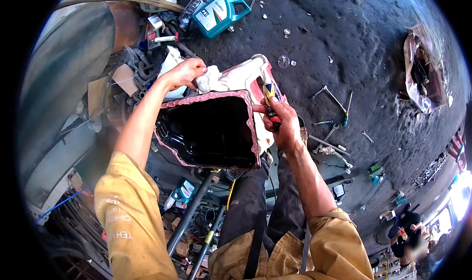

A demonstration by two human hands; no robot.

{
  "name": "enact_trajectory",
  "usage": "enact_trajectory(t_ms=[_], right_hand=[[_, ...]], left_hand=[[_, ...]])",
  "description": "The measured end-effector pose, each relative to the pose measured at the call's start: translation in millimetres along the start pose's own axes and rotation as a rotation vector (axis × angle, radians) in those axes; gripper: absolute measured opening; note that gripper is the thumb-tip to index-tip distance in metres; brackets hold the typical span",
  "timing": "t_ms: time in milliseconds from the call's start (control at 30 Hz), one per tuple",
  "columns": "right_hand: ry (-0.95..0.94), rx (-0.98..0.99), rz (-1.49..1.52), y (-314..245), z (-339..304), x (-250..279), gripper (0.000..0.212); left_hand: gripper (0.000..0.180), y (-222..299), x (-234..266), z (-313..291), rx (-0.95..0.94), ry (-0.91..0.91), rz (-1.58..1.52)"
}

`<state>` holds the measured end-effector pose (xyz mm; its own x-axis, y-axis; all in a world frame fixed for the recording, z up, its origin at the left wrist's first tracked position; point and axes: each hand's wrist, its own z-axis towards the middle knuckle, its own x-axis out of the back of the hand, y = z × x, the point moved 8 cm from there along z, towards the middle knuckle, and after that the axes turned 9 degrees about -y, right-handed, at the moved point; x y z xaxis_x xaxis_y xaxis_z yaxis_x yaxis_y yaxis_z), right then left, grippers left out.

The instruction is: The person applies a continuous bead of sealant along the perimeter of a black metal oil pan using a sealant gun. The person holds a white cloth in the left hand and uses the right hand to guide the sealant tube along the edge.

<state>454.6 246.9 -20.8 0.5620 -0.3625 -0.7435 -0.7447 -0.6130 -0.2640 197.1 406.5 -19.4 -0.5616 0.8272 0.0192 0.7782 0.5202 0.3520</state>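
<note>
A black oil pan (209, 127) lies with its hollow side up in front of me, tilted a little. Pinkish-red sealant (251, 127) runs unevenly along its rim. My left hand (186, 73) is closed on a crumpled white rag (210, 79) just beyond the pan's far edge. In my right hand (287, 127) is a sealant tube (269, 92) with a dark, yellow and red label, held upright beside the pan's right edge. Under and behind the pan stands a worn red and white stool (243, 71), partly hidden by it.
A teal canister (219, 14) stands on the dark floor at the far side. Wrenches (324, 123) and a screwdriver (346, 114) lie to the right. Pipes and boxes clutter the left, with metal bars (189, 213) near my legs. Another person (409, 231) is at far lower right.
</note>
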Motion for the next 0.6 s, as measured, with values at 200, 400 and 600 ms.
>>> enact_trajectory(t_ms=[200,400,600], right_hand=[[0.056,0.027,-0.112,-2,-7,-4,0.028],[0.06,0.027,-0.119,-3,-16,-12,0.029],[0.064,0.064,-0.127,-1,-21,-21,0.03]], left_hand=[[0.017,-27,12,0,-0.044,0.148,-0.161],[0.017,-24,25,-12,-0.05,0.329,-0.186],[0.016,-16,16,-7,-0.121,0.266,-0.137]])
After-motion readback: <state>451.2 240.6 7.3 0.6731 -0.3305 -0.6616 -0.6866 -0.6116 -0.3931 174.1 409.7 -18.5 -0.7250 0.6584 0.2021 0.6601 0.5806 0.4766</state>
